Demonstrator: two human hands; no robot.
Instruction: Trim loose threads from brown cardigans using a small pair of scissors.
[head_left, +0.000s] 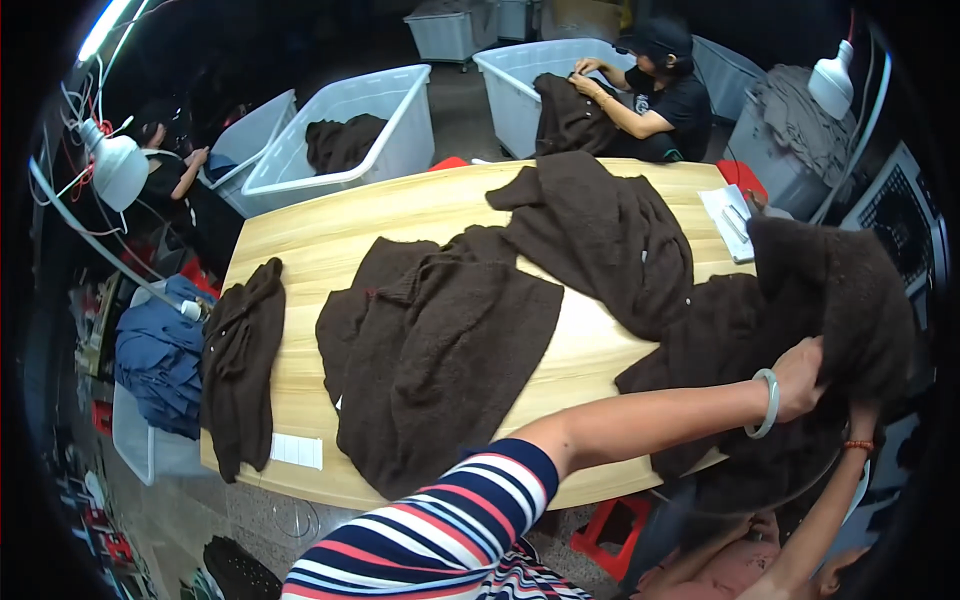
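Observation:
A dark brown knit garment [845, 290] is raised off the table's right end, its folds bunched and hanging. My left hand [800, 378], with a pale bangle at the wrist, reaches across to the right and is closed on the garment's edge. Below it, my right hand [862, 412], above a red bracelet, goes up into the same cloth, which hides its fingers. More dark brown cloth [725, 325] lies on the table under and beside the raised piece. Another brown knit garment [600, 235] is spread just left of that, and a larger one [440, 350] covers the table's middle.
A folded brown garment [243, 365] hangs over the left edge of the wooden table [300, 400]. Beyond the table stand white bins [410, 110] and a seated co-worker [665, 100] handling brown cloth. Close by at lower right are a person in pink [725, 570] and a red stool [610, 535].

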